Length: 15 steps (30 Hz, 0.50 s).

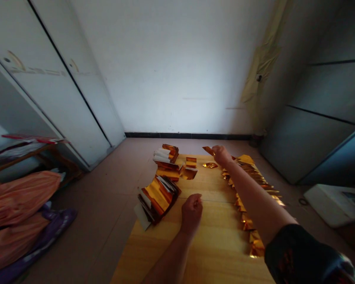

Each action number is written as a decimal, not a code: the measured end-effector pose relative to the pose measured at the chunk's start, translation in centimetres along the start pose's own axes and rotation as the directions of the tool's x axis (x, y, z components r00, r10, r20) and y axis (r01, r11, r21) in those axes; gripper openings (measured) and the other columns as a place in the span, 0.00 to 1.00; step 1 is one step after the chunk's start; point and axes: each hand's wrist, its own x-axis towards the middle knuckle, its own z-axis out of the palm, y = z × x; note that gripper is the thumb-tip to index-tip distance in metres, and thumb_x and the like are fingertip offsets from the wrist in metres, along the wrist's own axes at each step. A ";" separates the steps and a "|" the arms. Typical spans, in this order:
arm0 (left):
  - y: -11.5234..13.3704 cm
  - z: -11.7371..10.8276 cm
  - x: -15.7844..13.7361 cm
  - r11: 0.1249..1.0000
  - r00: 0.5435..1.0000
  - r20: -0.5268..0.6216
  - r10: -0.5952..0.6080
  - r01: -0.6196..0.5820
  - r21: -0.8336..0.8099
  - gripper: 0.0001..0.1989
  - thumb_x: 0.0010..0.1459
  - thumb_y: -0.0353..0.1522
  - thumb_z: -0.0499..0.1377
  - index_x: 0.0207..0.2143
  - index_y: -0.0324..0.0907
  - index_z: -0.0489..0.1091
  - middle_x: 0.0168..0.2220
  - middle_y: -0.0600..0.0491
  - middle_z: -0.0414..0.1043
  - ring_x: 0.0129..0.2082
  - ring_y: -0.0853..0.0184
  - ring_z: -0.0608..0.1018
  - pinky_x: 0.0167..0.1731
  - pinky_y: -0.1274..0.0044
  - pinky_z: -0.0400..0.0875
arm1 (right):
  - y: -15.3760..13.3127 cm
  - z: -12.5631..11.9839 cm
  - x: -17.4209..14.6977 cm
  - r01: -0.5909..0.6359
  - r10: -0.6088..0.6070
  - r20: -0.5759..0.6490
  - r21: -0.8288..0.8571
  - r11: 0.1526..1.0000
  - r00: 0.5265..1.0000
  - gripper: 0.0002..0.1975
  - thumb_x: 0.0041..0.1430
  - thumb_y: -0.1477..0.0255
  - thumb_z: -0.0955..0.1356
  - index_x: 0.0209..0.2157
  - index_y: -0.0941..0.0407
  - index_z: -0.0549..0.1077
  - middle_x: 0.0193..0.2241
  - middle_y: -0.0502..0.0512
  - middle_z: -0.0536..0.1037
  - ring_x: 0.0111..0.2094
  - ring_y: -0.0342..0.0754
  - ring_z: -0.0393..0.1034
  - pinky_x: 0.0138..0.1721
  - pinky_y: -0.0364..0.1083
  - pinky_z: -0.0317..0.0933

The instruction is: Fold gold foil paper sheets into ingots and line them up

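Observation:
My right hand (222, 155) reaches over the far right part of the wooden table (208, 236), its fingers closed on a piece of folded gold foil paper (208, 150). Just below it on the tabletop lies a small gold foil piece with pointed ends (210, 165). Near the table's middle my left hand (192, 209) is curled closed; what its fingers hold, if anything, I cannot make out. To its left sits a fanned stack of gold foil sheets (158, 197). More loose foil sheets (188, 172) lie beyond it.
Long rows of folded gold foil pieces (244, 215) line the table's right side, partly under my right forearm. Left on the floor are orange and purple bags (20, 201). A white box (334, 205) stands at right. Cabinets (56, 83) and a wall surround the table.

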 end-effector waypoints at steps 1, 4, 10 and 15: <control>0.2 -0.1 0.1 0.995 0.999 -0.009 -0.044 0.043 -0.088 0.11 0.47 0.31 0.61 0.36 0.40 0.74 0.29 0.53 0.73 0.30 0.69 0.73 0.32 0.79 0.66 | -1.3 -0.4 -1.7 0.115 -0.116 -0.043 -0.015 0.993 0.992 0.19 0.56 0.81 0.62 0.47 0.56 0.74 0.43 0.59 0.76 0.43 0.51 0.67 0.45 0.46 0.59; 0.7 -0.7 0.7 0.913 0.985 -0.018 -0.170 0.151 -0.380 0.23 0.47 0.40 0.63 0.44 0.38 0.71 0.33 0.50 0.74 0.30 0.69 0.74 0.31 0.79 0.66 | -5.7 -0.1 -8.4 0.287 -0.290 -0.156 -0.040 0.957 0.944 0.23 0.58 0.83 0.58 0.52 0.56 0.70 0.47 0.59 0.73 0.44 0.51 0.65 0.46 0.47 0.58; 1.2 -1.8 1.1 0.792 0.958 0.058 -0.281 0.266 -0.550 0.26 0.46 0.50 0.60 0.39 0.37 0.70 0.31 0.50 0.75 0.29 0.68 0.76 0.27 0.80 0.65 | -10.1 5.3 -19.5 0.495 -0.493 -0.216 -0.050 0.868 0.843 0.19 0.62 0.79 0.58 0.53 0.53 0.68 0.48 0.57 0.72 0.52 0.53 0.61 0.52 0.54 0.55; 1.0 -2.1 0.8 0.843 0.947 0.015 -0.320 0.292 -0.451 0.20 0.40 0.41 0.66 0.34 0.38 0.71 0.28 0.54 0.74 0.26 0.68 0.75 0.24 0.80 0.64 | -8.2 6.6 -22.5 0.583 -0.580 -0.225 -0.058 0.810 0.783 0.20 0.62 0.78 0.59 0.53 0.52 0.68 0.48 0.56 0.73 0.53 0.53 0.61 0.57 0.57 0.49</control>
